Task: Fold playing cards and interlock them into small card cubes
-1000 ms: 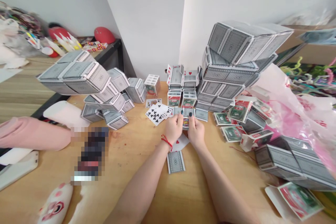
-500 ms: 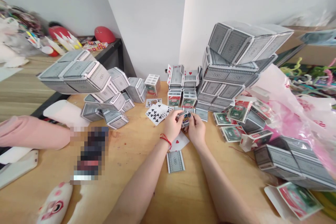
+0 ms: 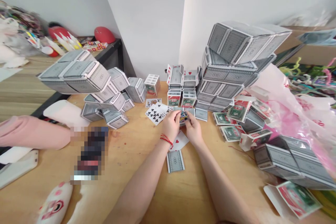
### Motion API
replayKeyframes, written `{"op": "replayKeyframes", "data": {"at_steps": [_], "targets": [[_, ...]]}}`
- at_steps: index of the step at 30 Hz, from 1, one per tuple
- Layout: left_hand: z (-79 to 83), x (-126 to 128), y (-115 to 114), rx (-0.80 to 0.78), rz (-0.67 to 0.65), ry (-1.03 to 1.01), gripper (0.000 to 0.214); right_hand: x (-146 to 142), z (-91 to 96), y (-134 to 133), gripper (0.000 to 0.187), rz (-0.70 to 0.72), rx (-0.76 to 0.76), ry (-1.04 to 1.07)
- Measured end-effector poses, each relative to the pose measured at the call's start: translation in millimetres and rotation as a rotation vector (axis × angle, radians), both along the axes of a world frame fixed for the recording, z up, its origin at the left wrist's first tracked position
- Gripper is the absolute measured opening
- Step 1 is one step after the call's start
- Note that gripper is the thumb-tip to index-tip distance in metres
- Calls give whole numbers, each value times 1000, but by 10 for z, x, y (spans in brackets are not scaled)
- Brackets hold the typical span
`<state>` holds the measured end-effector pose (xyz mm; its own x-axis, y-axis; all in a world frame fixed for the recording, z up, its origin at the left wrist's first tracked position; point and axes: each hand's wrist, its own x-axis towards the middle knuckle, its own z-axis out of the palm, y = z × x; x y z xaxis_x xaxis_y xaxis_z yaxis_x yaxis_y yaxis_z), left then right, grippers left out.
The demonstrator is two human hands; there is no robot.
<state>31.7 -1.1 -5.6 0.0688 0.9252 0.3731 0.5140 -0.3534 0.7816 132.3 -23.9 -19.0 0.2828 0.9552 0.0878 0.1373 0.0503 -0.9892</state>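
Observation:
My left hand and my right hand are both closed on a playing card, its colourful printed side partly showing between the fingers. My fingers cover most of its edges. Below the hands a heart card lies face up, and nearer to me is a card with its patterned back up, its sides seemingly creased. Left of my left hand, club cards lie face up in an overlapping group. Just beyond the hands stand card boxes with folded cards around and above them.
A tall stack of card-covered blocks rises at the right, another leaning stack at the left. Loose card boxes and pink plastic lie on the right. A pink roll and a pixelated phone-like object are on the left.
Both hands have stayed over the same spot and turned the card slightly, so its colourful face is angled differently. My right hand has shifted a little left. The surrounding stacks have not moved.

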Motion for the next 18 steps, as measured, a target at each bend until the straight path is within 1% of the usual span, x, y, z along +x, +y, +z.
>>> {"op": "replayKeyframes", "data": {"at_steps": [5,8,11,12,14,18], "targets": [[-29,-27,32,-18,44,34,23,-11,15,-16,52,77,20,89],[-45,-49,60,-38,62,20,23,-23,36,-25,58,148,12,197],[-47,-64,80,-51,49,-11,22,-36,50,-21,58,191,12,291],[-45,-66,84,-55,50,-21,21,-37,51,-17,55,177,15,295],[-35,-68,84,-64,48,-43,21,-28,49,-9,46,106,19,260],[1,-53,56,-112,-2,-123,20,34,54,-2,32,-73,24,101]]}}
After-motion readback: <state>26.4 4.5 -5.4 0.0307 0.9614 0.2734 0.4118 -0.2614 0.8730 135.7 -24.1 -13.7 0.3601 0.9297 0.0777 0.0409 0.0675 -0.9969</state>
